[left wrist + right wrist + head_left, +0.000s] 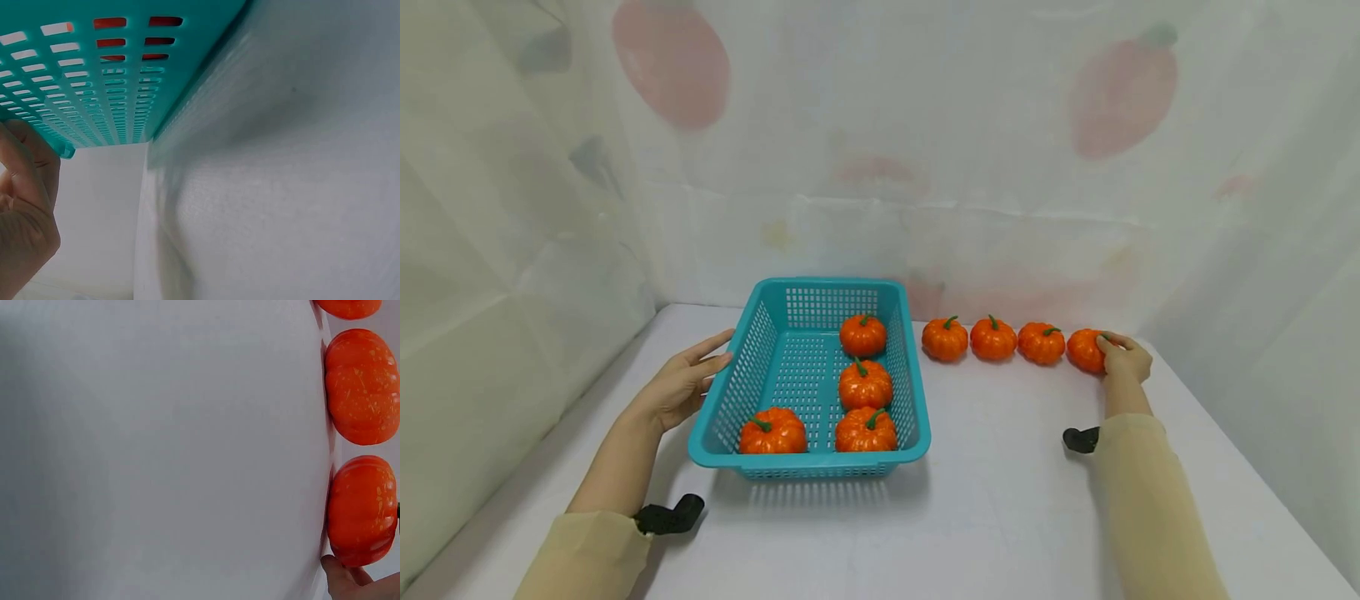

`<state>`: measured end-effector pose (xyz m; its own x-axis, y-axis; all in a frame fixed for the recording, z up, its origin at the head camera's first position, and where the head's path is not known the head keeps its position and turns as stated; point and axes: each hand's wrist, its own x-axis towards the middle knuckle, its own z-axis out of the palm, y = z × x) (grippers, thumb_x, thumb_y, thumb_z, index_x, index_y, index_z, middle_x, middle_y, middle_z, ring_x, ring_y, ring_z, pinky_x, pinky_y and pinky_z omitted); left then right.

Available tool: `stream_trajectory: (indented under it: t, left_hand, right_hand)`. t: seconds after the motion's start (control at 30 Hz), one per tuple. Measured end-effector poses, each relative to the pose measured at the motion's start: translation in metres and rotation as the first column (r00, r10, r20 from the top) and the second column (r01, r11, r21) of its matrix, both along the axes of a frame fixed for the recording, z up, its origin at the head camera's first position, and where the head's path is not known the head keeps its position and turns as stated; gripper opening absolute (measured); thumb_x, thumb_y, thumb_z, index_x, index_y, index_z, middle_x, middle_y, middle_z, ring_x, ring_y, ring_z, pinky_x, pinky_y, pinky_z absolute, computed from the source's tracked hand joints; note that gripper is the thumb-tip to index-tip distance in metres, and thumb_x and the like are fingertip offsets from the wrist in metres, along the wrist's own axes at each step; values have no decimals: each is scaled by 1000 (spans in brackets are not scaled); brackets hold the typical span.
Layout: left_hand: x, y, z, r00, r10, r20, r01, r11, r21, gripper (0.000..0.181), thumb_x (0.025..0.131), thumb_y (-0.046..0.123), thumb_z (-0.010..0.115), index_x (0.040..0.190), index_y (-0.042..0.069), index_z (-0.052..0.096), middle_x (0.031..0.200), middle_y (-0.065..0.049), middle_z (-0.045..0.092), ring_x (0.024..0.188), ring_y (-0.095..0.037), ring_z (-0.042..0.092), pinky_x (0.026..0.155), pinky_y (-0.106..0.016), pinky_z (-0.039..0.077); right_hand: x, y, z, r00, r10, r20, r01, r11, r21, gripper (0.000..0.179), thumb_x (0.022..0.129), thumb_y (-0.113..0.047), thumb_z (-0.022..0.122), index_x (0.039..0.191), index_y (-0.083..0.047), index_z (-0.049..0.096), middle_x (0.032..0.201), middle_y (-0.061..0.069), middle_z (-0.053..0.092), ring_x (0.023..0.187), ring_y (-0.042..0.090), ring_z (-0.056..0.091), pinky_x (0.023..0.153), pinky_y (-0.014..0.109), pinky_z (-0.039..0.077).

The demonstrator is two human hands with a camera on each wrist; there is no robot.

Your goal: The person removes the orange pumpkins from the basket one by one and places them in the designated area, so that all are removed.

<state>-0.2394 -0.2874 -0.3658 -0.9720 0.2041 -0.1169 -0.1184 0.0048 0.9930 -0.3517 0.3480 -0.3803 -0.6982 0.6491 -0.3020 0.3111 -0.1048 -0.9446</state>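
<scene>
A turquoise plastic basket [721, 457] stands left of centre in the head view. Inside it, one orange pumpkin [773, 431] sits at the near left and three line the right side. My left hand [681, 387] touches the basket's left rim with fingers extended; the left wrist view shows that hand [28, 206] beside the slotted wall. At the far right my right hand [1126, 360] grips the end pumpkin [1086, 350] of a row, from its right side. Fingertips [334, 565] press its edge in the right wrist view, where the rest of the hand is mostly cut off.
Three more pumpkins, a left one [944, 340], a middle one [993, 339] and a right one [1041, 343], stand in line between basket and right hand. A white table [992, 483] lies below, with a pale fruit-print curtain [925, 150] behind.
</scene>
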Motion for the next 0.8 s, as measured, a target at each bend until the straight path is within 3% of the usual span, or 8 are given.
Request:
stream_trajectory:
  t: [0.17,0.23,0.33,0.43,0.67,0.8]
  left_hand:
    - [1,1,1,1000,5,5,-5,1000,2,73,102,27,54,160,17,11,100,14,70,79,-7,71,72,-24,60]
    - [1,1,2,1000,7,8,-7,1000,4,73,102,27,54,160,17,11,99,14,71,79,-7,72,72,-24,60]
    - [1,1,1,1000,4,10,-4,1000,5,72,103,27,53,160,17,11,100,15,70,79,-6,71,73,-24,60]
    - [0,0,-1,1000,2,10,-2,1000,3,72,103,27,53,160,17,11,100,15,71,80,-6,71,73,-24,60]
    - [-1,-1,-3,1000,4,10,-4,1000,9,72,103,27,53,160,18,11,102,15,70,80,-6,71,73,-24,60]
    - [-2,-1,-2,1000,4,5,-4,1000,1,72,103,28,53,160,18,11,103,15,70,79,-7,71,73,-24,60]
  right_hand:
    - [-3,6,0,998,41,39,-41,999,10,43,97,-30,61,140,-31,57,165,-7,23,154,13,18,123,24,27]
    - [-4,6,1,998,39,41,-40,999,8,45,96,-31,62,141,-30,55,165,-7,25,150,13,27,118,22,35]
    - [-2,7,3,999,36,29,-36,999,12,46,95,-31,63,140,-28,57,164,-5,28,122,7,47,90,13,50]
    - [0,7,3,999,45,23,-46,999,23,46,95,-31,63,141,-25,57,162,-3,30,97,1,44,64,12,43]
    - [-1,8,0,993,107,49,-110,990,83,50,97,-34,58,145,-22,52,162,3,29,113,7,43,78,13,42]
    - [-1,8,-1,994,102,49,-106,990,96,52,95,-37,60,145,-23,52,162,2,31,114,7,43,76,11,40]
